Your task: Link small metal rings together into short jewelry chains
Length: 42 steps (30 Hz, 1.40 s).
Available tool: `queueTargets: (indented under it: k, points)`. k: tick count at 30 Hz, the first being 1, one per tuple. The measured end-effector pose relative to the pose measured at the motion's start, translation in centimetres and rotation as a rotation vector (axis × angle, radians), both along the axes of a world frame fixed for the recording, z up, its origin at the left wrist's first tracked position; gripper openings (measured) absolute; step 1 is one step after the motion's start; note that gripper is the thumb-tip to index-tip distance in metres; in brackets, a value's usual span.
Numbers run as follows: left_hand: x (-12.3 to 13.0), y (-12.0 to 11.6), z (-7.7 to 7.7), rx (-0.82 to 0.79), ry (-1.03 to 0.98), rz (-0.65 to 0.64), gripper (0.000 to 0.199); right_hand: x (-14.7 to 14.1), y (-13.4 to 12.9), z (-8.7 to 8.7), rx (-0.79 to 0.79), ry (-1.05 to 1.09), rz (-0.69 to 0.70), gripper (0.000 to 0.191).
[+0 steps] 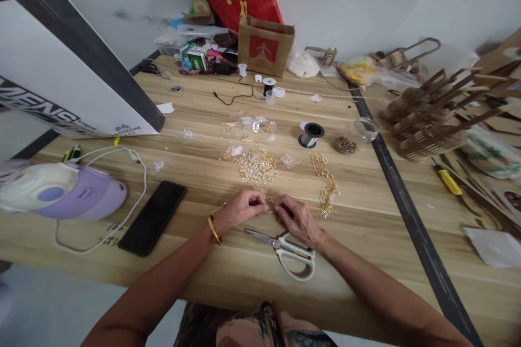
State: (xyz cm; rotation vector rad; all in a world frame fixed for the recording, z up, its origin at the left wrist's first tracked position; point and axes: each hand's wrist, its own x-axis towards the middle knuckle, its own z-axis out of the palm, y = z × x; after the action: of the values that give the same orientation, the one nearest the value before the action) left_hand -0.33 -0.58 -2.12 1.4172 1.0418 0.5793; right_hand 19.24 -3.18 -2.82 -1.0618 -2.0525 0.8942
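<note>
My left hand, with a gold bangle at its wrist, pinches one side of a thin chain of small rings. The fingers of my right hand are pressed together at the chain's other side, close to the left fingertips. Just beyond my hands lies a pile of small gold and clear beads. Finished-looking gold chains lie to the right. White-handled scissors rest below my right hand, blades pointing left. The smallest parts between my fingertips are too small to tell.
A black phone, a white cable and a purple-white device are at left. A wire spool and a bead jar stand beyond. Wooden baskets and a yellow cutter lie right.
</note>
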Motion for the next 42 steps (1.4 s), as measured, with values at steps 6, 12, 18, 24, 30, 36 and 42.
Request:
queueTargets:
  k: [6, 12, 18, 24, 30, 36, 42]
  points:
    - [0.0, 0.0, 0.0, -0.022, -0.002, 0.019, 0.015, -0.1, 0.1, 0.0, -0.055, 0.061, -0.029, 0.016]
    - [0.0, 0.0, -0.1, -0.082, -0.06, 0.034, 0.023, -0.2, -0.1, 0.3, -0.103, 0.05, -0.051, 0.017]
    - [0.0, 0.0, -0.1, -0.089, -0.067, 0.039, 0.025, -0.1, 0.0, 0.0, -0.083, 0.049, -0.035, 0.016]
    - [0.0, 0.0, 0.1, -0.053, -0.059, 0.03, 0.02, -0.2, 0.2, 0.1, 0.033, 0.043, -0.013, 0.014]
    - [-0.1, 0.0, 0.1, -0.001, -0.013, 0.03, 0.018, -0.6, 0.2, 0.9, 0.045, 0.095, 0.025, 0.015]
    - [0.0, 0.1, -0.1, -0.085, -0.068, 0.035, 0.019, -0.7, 0.3, 1.0, 0.026, 0.098, 0.052, 0.012]
    - [0.0, 0.0, -0.1, -0.087, -0.058, 0.035, 0.017, -0.6, 0.5, 1.0, 0.061, 0.047, 0.023, 0.011]
